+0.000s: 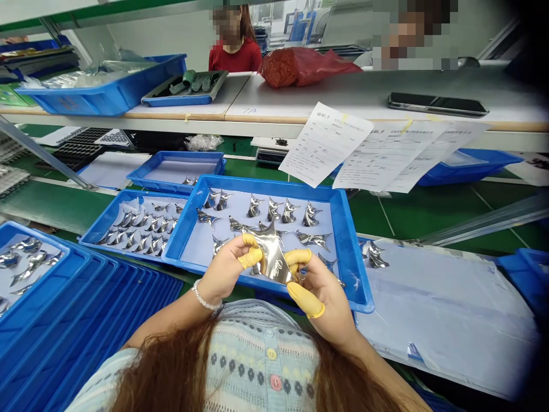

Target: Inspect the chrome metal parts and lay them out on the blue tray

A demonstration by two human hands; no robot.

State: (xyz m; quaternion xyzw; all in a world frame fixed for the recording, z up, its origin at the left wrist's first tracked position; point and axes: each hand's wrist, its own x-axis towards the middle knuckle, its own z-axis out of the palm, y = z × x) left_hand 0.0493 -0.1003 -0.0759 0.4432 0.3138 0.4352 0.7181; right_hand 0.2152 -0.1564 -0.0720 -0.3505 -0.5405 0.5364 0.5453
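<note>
Between my two hands is a shiny, curved metal piece (273, 254) with pointed corners and script lettering on its face. Yellow finger cots cover several of my fingertips. My left hand (231, 260) pinches the piece's left edge between thumb and fingers. On the lower right edge, the thumb and fingers of my right hand (321, 292) grip it too. Both hands are over the near side of a blue tray (268, 184) lined with white paper. Similar metal pieces (311, 214) stand and lie in that tray, some partly hidden behind my hands.
Left of the tray sits another blue tray (92, 234) of small metal pieces, above stacked blue trays (115, 309). Two metal pieces (377, 254) rest on a paper-covered surface (441, 320) at right. Paper sheets (326, 143) hang from the shelf, which carries a red bag (300, 67) and a phone (437, 105).
</note>
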